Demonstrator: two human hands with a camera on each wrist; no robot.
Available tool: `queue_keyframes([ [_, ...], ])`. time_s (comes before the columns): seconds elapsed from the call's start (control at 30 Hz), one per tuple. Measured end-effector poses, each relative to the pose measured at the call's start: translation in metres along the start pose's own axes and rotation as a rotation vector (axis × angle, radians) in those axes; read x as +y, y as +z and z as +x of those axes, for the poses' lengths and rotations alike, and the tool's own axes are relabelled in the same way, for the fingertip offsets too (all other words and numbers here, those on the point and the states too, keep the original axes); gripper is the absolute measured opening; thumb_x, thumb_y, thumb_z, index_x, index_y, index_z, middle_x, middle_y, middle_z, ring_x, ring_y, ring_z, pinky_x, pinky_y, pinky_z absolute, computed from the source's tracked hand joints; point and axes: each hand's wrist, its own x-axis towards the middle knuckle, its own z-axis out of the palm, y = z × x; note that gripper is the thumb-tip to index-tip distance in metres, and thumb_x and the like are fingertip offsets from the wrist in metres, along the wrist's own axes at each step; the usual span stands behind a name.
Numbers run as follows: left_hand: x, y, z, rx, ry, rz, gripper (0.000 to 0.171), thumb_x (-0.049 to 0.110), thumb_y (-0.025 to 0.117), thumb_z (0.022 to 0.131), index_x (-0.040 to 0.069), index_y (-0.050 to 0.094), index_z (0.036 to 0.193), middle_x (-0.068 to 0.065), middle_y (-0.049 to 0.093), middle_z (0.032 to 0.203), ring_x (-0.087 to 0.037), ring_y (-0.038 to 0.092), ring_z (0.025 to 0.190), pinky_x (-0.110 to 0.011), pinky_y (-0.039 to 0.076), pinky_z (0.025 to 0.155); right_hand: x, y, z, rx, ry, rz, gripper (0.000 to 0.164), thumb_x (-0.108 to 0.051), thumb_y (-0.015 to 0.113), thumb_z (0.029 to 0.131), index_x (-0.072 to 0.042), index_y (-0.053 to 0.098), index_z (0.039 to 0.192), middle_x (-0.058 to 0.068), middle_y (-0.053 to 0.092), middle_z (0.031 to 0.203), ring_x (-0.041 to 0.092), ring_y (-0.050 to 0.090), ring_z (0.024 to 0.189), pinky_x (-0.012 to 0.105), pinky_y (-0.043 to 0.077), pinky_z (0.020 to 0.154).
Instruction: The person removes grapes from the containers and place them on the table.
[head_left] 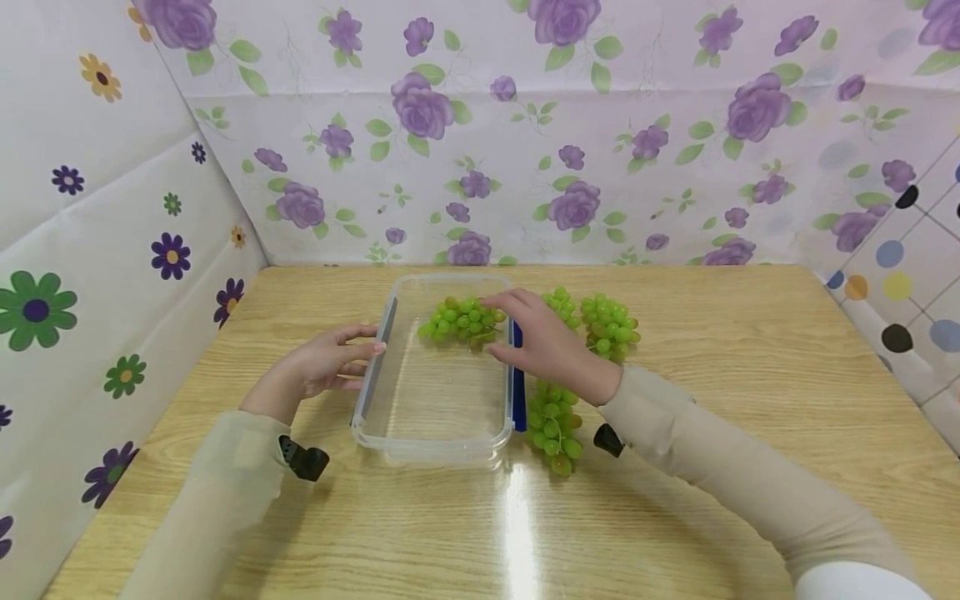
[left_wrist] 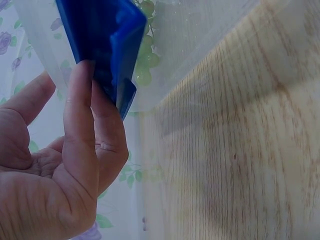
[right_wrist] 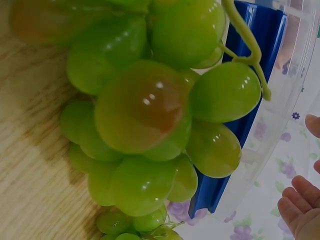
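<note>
A clear plastic box [head_left: 431,443] with blue side latches stands on the table. One bunch of green grapes [head_left: 459,320] lies inside it, towards the far end. My right hand [head_left: 546,340] is over the box's right rim, fingers apart beside that bunch and holding nothing. In the left wrist view, fingers of my left hand [left_wrist: 75,145] touch the blue latch [left_wrist: 107,45] on the box's left side without curling round it. Outside the right wall, a near bunch of grapes [head_left: 555,429] lies by the right blue latch [head_left: 519,396].
Two further bunches, the grapes [head_left: 611,321] at the right and the grapes [head_left: 561,302] partly behind my right hand, lie beyond the box's right side. The wooden table [head_left: 757,375] meets a flowered cloth backdrop [head_left: 637,183] at the back and sides.
</note>
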Motion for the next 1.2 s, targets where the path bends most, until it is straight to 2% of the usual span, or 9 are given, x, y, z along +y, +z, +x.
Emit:
queue_keyframes([
  [0.17, 0.001, 0.0, 0.0, 0.0, 0.0, -0.001, 0.07, 0.031, 0.054, 0.098, 0.011, 0.016, 0.153, -0.021, 0.025, 0.151, -0.039, 0.042, 0.13, -0.025, 0.055, 0.08, 0.002, 0.0, 0.005, -0.022, 0.011, -0.009, 0.055, -0.015, 0.072, 0.085, -0.003, 0.05, 0.134, 0.017, 0.051, 0.13, 0.03, 0.049, 0.119, 0.045, 0.044, 0.099],
  [0.4, 0.001, -0.001, 0.0, 0.005, -0.001, 0.0, 0.07, 0.031, 0.054, 0.098, 0.011, 0.016, 0.153, -0.021, 0.025, 0.151, -0.038, 0.044, 0.128, -0.026, 0.055, 0.08, 0.008, 0.002, 0.011, -0.038, 0.018, -0.018, 0.055, -0.016, 0.071, 0.087, -0.002, 0.049, 0.134, 0.016, 0.051, 0.131, 0.03, 0.048, 0.121, 0.045, 0.042, 0.101],
  [0.87, -0.001, -0.001, 0.001, 0.0, -0.006, -0.004, 0.071, 0.031, 0.054, 0.098, 0.011, 0.015, 0.154, -0.02, 0.023, 0.153, -0.04, 0.036, 0.134, -0.027, 0.054, 0.082, 0.012, 0.008, 0.026, -0.07, 0.029, -0.057, 0.056, -0.019, 0.072, 0.086, -0.004, 0.048, 0.135, 0.014, 0.051, 0.133, 0.028, 0.049, 0.122, 0.042, 0.042, 0.101],
  [1.2, -0.001, 0.001, -0.001, 0.013, -0.007, 0.005, 0.07, 0.033, 0.054, 0.098, 0.011, 0.016, 0.153, -0.02, 0.025, 0.152, -0.037, 0.041, 0.131, -0.027, 0.054, 0.082, 0.012, 0.01, 0.038, -0.115, 0.11, -0.008, 0.057, -0.02, 0.07, 0.088, -0.005, 0.047, 0.137, 0.014, 0.049, 0.137, 0.028, 0.044, 0.127, 0.042, 0.038, 0.106],
])
